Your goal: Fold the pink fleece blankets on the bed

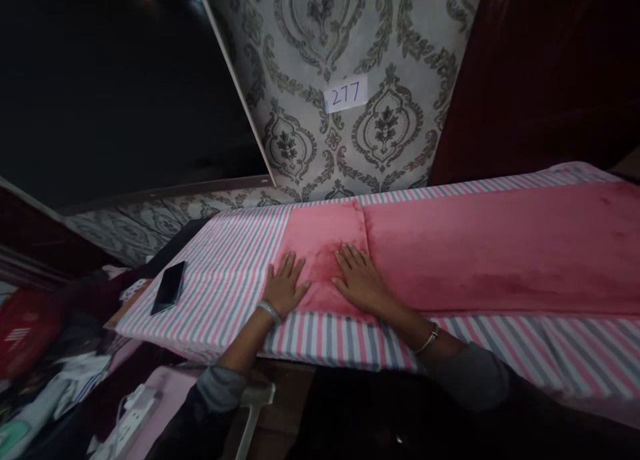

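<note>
A long pink plush blanket (500,247) lies across the table, its left end folded over so that a hemmed edge runs between the folded part and the rest. My left hand (284,287) rests flat with fingers spread at the fold's left edge, partly over the striped cloth (220,273). On the folded part, near the hemmed edge, my right hand (361,280) presses palm down, its fingers stretched out. Neither hand grips anything. The striped cloth, in pink, grey and white, covers the table under the blanket.
A black phone (169,288) lies on the cloth at the left. Behind the table hang a large dark screen (130,93) and a paper label (346,93) reading 277 on patterned wallpaper. At lower left are a white power strip (131,423) and a red bag (30,330).
</note>
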Available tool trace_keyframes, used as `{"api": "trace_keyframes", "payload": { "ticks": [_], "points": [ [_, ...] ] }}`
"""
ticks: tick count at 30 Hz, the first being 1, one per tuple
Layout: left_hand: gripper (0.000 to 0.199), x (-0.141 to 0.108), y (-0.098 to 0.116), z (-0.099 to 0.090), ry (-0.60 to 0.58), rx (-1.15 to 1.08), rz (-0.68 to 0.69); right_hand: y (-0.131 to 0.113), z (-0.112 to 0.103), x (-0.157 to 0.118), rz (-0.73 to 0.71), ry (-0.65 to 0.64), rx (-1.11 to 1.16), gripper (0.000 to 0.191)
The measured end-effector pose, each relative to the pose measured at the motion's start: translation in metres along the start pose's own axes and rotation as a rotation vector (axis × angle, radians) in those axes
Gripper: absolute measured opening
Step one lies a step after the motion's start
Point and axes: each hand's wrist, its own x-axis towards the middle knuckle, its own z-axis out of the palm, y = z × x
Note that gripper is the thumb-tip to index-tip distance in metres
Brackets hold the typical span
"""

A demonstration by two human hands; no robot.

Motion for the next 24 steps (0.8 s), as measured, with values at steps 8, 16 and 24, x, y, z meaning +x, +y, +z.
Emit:
{"api": "trace_keyframes", "payload": {
  "ticks": [8, 16, 24],
  "points": [
    [0.063, 0.001, -0.054, -0.003, -0.097, -0.09, -0.139, 0.0, 0.002, -0.002, -0.007, 0.009, 0.083, 0.067],
    [0.065, 0.081, -0.044, -0.035, -0.09, -0.099, -0.063, 0.031, -0.025, 0.052, -0.005, 0.091, 0.175, 0.062],
    [0.061, 0.18, -0.011, -0.048, -0.096, -0.088, 0.018, 0.052, -0.041, 0.155, 0.104, 0.103, -0.012, 0.057]
  ]
}}
